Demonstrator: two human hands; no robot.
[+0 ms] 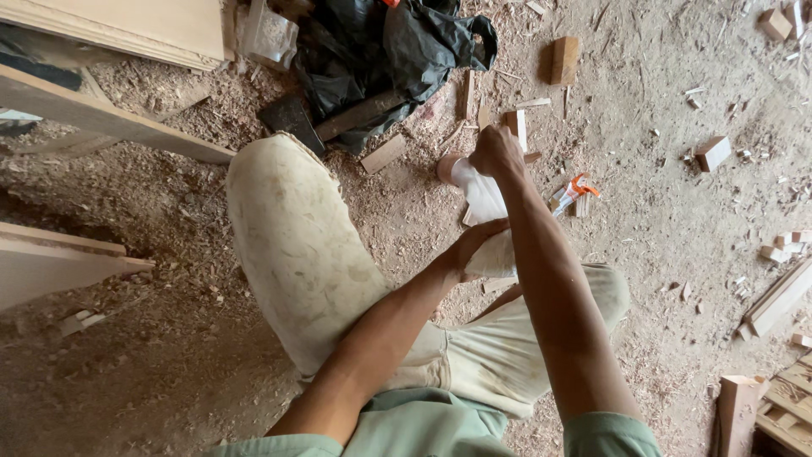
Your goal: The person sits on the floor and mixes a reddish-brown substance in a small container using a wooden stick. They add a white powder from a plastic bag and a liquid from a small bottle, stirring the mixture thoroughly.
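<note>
The right hand [495,152] has its fingers curled tight around the neck of a white plastic bottle [484,203], just behind its pinkish cap [447,167]. The left hand [469,250] closes its fingers on the bottle's lower end, against a pale cloth [499,258]. The bottle lies tilted between both hands, above the sawdust-covered floor [169,364] and beside the raised knee. It looks light, with smooth, squeezable walls that may slip; the stiffer neck seems the safest hold. Around it lie rough wood offcuts [712,152], a black plastic bag [389,46] and an orange-tipped tube [573,193].
</note>
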